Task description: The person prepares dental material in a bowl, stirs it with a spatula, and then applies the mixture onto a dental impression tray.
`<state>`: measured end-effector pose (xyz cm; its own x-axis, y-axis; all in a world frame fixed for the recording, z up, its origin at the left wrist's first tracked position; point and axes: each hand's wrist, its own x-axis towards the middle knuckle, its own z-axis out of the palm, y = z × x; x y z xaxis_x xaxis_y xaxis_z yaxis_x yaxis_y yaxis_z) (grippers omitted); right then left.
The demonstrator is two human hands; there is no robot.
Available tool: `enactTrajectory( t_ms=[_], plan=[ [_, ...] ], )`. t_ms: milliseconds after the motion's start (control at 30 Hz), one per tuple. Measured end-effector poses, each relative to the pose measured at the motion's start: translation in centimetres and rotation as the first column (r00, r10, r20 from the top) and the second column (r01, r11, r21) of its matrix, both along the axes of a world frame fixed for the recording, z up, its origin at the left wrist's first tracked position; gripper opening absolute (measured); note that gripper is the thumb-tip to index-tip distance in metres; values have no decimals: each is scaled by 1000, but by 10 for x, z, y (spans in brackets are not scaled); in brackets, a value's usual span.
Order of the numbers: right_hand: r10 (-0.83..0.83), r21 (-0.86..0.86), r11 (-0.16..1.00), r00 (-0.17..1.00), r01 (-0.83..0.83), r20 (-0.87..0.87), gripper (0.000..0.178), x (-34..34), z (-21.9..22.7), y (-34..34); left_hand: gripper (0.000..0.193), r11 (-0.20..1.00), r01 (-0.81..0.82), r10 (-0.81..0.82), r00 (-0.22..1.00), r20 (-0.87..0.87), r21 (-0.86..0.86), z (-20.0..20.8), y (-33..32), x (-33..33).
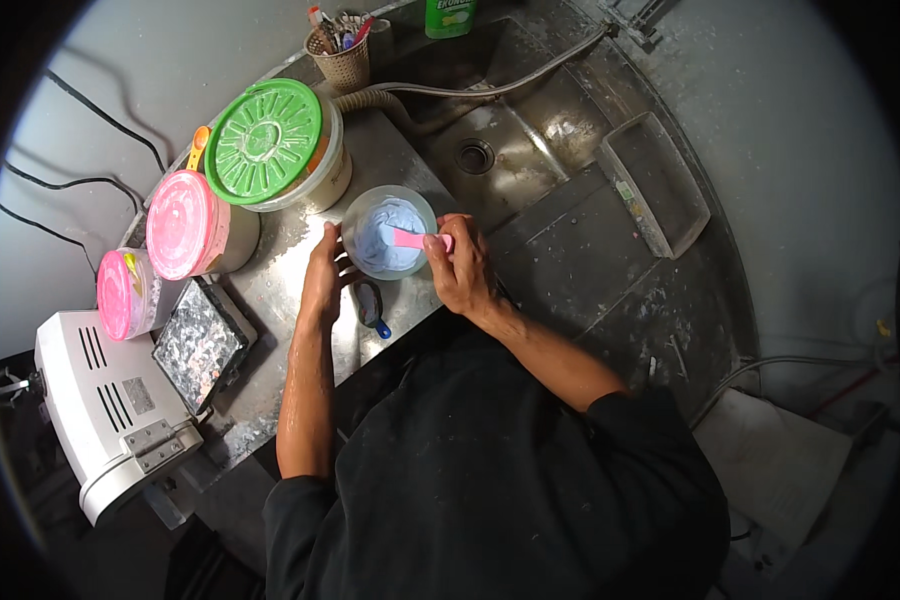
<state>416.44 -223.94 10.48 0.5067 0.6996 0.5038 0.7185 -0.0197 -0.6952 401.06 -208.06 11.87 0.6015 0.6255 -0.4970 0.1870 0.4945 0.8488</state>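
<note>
A translucent mixing bowl (355,262) sits on the metal counter, with a pale blue, creamy paste (396,214) inside. My right hand (464,268) is closed on a pink spatula (407,238), whose blade dips into the paste. At the bowl's left side is my left hand (320,280), its fingers apart and close to the wall; whether they touch it I cannot tell. Just below the bowl, near the counter's front edge, lies a small scoop with a blue handle (383,329).
A green-lidded tub (266,140), two pink-lidded tubs (182,225) and an orange scoop (199,147) stand left. Nearby are a smeared dark-edged slab (200,345) and a white machine (105,400). Behind are a tool basket (342,68), a hose (490,91) and a sink (515,165); a shallow tray (660,190) lies right.
</note>
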Motion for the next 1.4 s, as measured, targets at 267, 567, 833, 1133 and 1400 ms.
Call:
enactTrajectory(
  t_ms=[267,567,833,1133,1400],
  plan=[
    [47,86,996,879,-7,-474,16,-7,17,16,68,862,-34,211,931,296,-506,20,-9,-14],
    [291,70,953,955,-294,52,22,-39,72,24,57,762,-102,538,650,538,-639,30,-34,-64],
    [192,114,971,971,-209,140,19,-95,59,25,50,780,-282,599,592,539,-558,33,-37,-97],
    [-66,-126,990,578,-63,-813,16,-163,35,7,57,821,-402,571,570,591,-405,21,-37,-117],
    [-22,5,995,256,105,-966,17,-185,22,-17,55,752,-298,636,563,529,-587,-1,-43,-129]
  ],
)
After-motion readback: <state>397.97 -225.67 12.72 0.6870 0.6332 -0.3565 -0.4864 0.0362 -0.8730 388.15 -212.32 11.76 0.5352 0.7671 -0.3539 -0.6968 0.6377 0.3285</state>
